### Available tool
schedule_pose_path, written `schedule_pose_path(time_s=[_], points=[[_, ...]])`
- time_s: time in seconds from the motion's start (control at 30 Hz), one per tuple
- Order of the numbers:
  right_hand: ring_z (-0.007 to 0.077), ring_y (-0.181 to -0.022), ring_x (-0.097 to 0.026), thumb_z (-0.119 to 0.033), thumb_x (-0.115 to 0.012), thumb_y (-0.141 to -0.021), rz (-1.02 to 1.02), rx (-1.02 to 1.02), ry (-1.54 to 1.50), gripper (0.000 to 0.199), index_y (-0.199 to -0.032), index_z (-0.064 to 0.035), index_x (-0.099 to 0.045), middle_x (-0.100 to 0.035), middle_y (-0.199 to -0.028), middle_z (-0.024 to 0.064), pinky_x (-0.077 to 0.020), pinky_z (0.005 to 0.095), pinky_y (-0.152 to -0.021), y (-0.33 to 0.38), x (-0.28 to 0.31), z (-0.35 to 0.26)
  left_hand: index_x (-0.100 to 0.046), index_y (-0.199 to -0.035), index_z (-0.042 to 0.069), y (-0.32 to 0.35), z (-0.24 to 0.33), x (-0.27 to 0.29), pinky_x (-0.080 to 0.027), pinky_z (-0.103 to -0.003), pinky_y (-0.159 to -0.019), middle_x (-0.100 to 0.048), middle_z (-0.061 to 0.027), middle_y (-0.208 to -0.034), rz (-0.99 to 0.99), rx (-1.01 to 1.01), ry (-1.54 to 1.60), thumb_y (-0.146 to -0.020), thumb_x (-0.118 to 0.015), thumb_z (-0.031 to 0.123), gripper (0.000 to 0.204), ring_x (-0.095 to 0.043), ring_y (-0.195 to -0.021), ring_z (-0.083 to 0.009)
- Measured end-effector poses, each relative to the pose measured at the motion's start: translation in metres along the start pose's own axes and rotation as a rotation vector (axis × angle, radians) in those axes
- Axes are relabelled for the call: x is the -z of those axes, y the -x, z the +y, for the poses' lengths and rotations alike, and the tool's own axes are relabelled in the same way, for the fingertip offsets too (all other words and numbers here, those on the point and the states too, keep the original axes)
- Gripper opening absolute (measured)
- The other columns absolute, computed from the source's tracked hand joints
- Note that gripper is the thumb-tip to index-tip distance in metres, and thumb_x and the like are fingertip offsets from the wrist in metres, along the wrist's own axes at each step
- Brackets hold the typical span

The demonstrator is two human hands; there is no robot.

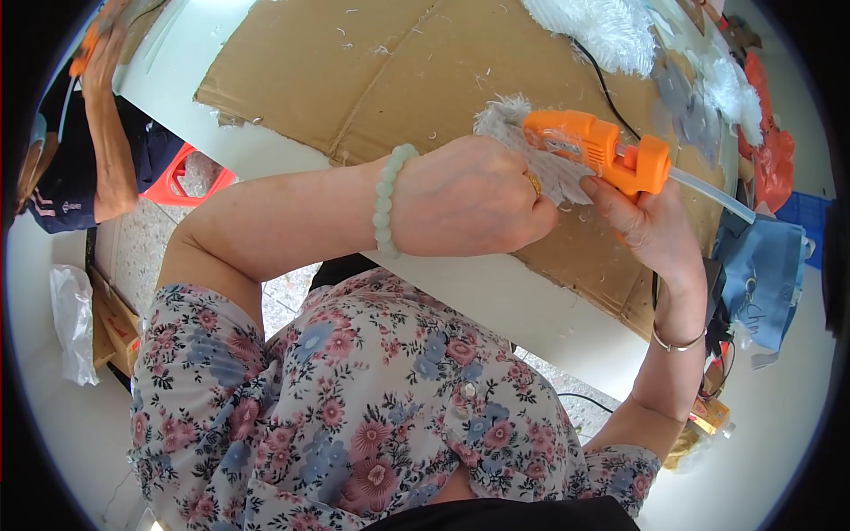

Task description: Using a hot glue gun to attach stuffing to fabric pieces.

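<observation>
An orange glue gun (591, 146) sits right of centre in the upper half of the frame, gripped by the person's right hand (653, 232), which is wrapped around its handle with the thumb against the body. A pale glue stick (715, 196) juts from the gun's back end toward the right. The left hand (474, 202), at the centre of the frame, is curled with its back to the camera; its fingertips are hidden, so I cannot tell whether they pinch the white tuft (505, 119) showing just behind it, beside the gun's front end. That wrist wears a bracelet (384, 199) (round, pale green beads).

Brown cardboard (354, 80) strewn with white wisps covers much of a white table (164, 88). A fluffy pile (606, 35) lies at the upper right, a blue bag (760, 279) at the right edge, and a co-worker's hand (104, 57) holds something orange at the upper left
</observation>
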State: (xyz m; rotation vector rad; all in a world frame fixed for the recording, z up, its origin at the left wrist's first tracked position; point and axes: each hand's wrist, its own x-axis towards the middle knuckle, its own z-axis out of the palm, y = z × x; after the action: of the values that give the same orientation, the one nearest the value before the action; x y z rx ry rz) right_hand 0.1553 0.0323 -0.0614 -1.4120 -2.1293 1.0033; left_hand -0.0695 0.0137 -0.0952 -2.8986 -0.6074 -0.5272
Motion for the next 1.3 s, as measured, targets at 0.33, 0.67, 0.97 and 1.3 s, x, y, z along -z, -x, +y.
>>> schedule_pose_path(time_s=[0.33,0.67,0.97,1.3], points=[[0.0106,-0.068,-0.055,-0.017,-0.065,-0.083,0.148,-0.191,-0.366,0.022,-0.096,-0.0021,-0.055,-0.056,-0.078,0.0010,-0.0436,0.0238,-0.061,0.047,0.041,0.043,-0.051,-0.072,0.004,-0.010,-0.004,-0.015,-0.046,-0.030,-0.051,-0.051,-0.0053,-0.062,-0.060,0.018,0.027,-0.071,-0.064,0.018,0.019,-0.056,-0.060,-0.0194],[0.0132,-0.065,-0.057,-0.027,-0.060,-0.086,0.180,-0.312,-0.439,0.025,-0.097,-0.0048,-0.056,-0.056,-0.075,0.0026,-0.0446,0.0259,-0.057,0.041,0.061,0.091,-0.049,-0.070,0.005,-0.038,0.001,-0.018,-0.048,-0.030,-0.052,-0.052,-0.0048,-0.061,-0.033,0.046,0.003,-0.071,-0.067,0.017,0.022,-0.056,-0.057,-0.0194],[0.0134,-0.063,-0.057,-0.029,-0.063,-0.084,0.029,-0.266,-0.589,0.040,-0.113,-0.0021,-0.054,-0.056,-0.074,0.0025,-0.0448,0.0259,-0.056,0.042,0.059,0.103,-0.052,-0.069,0.005,-0.047,0.007,-0.028,-0.044,-0.031,-0.045,-0.045,-0.0043,-0.047,0.064,0.061,0.050,-0.064,-0.060,0.010,0.009,-0.053,-0.051,-0.0198],[0.0144,-0.066,-0.058,-0.025,-0.063,-0.084,0.015,-0.292,-0.490,0.040,-0.113,0.0012,-0.055,-0.057,-0.075,0.0041,-0.0458,0.0265,-0.059,0.061,0.064,0.111,-0.052,-0.069,0.005,-0.045,0.007,-0.029,-0.044,-0.031,-0.046,-0.045,-0.0043,-0.047,0.050,0.052,0.045,-0.065,-0.059,0.009,0.009,-0.053,-0.052,-0.0194]])
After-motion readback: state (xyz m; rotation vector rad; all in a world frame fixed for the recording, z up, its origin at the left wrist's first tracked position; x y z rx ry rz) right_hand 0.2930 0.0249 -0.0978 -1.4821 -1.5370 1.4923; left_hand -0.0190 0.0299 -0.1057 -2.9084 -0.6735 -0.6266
